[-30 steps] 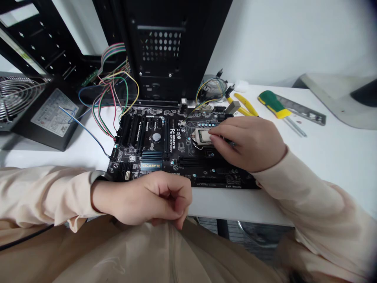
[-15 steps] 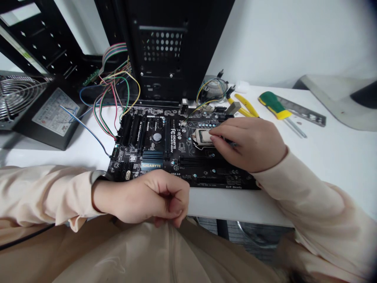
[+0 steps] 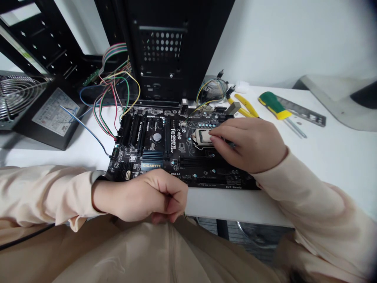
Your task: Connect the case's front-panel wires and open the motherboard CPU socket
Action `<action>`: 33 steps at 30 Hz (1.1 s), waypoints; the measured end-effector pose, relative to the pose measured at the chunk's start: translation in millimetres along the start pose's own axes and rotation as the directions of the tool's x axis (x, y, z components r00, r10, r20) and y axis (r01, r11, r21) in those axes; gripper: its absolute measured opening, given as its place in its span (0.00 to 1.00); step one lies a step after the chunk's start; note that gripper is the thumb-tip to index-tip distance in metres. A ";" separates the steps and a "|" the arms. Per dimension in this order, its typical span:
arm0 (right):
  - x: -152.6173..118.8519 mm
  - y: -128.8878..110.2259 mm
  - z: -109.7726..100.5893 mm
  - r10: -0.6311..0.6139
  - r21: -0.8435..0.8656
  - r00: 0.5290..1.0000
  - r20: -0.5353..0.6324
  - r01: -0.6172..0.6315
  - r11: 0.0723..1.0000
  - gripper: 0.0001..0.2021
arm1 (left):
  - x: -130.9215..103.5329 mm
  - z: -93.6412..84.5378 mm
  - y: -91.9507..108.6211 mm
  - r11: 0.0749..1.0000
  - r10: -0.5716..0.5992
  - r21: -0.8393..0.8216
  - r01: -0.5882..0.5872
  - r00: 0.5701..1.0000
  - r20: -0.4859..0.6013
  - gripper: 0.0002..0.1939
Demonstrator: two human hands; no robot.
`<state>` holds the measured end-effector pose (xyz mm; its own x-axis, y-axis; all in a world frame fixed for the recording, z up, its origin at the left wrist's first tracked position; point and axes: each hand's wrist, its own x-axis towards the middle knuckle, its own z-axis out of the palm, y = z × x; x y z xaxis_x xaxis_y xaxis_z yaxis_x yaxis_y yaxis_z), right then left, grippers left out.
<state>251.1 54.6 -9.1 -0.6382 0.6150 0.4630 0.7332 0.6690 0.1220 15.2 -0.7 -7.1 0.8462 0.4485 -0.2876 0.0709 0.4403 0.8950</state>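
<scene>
A black motherboard point(image 3: 185, 173) lies flat on the white table, with wires plugged in at its left edge. My right hand point(image 3: 247, 143) is over its right part, thumb and forefinger pinched at the right side of the processor point(image 3: 205, 136), which lies in the metal socket. Whether the fingertips grip its edge or something small is too fine to tell. My left hand point(image 3: 147, 196) is curled closed at the board's front edge, near my lap; anything inside its fingers is hidden.
Behind the board stands a black computer case point(image 3: 171, 15). A power supply with fan point(image 3: 55, 112) is at the left. Yellow-handled pliers point(image 3: 246, 104), a green-and-yellow screwdriver point(image 3: 273, 105) and a metal plate point(image 3: 306, 111) lie at the back right.
My left hand has shifted very slightly to the left, its fingers still curled. My right hand stays at the processor, almost unmoved.
</scene>
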 end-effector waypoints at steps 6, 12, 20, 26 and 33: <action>1.1 0.5 -6.2 0.035 0.061 0.999 0.003 -0.035 0.998 0.10 | 0.4 -1.1 -1.4 1.000 0.016 -0.001 -0.016 1.000 -0.026 0.03; 1.8 -24.7 -18.8 0.244 0.606 0.964 -0.111 -0.129 0.785 0.05 | -1.1 4.6 -2.7 0.997 0.073 -0.026 -0.076 0.992 -0.099 0.04; -3.9 -47.1 -32.6 0.212 0.807 0.974 -0.083 -0.059 0.587 0.11 | -0.5 12.1 -8.4 0.996 0.088 -0.025 -0.091 0.989 -0.119 0.04; -4.3 -42.4 -29.1 0.225 0.840 0.969 -0.104 -0.035 0.541 0.12 | 0.4 10.4 -8.3 0.997 0.052 -0.049 -0.058 0.992 -0.114 0.06; -4.6 -44.1 -29.6 0.213 0.858 0.975 -0.066 -0.053 0.511 0.12 | 1.6 10.6 -3.7 0.998 0.011 -0.052 -0.017 0.994 -0.104 0.07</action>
<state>228.7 9.9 9.4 -0.4507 0.7141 0.5357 0.2072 0.6674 -0.7153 21.9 -9.9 -7.3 0.7871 0.5322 -0.3118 0.0290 0.4730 0.8806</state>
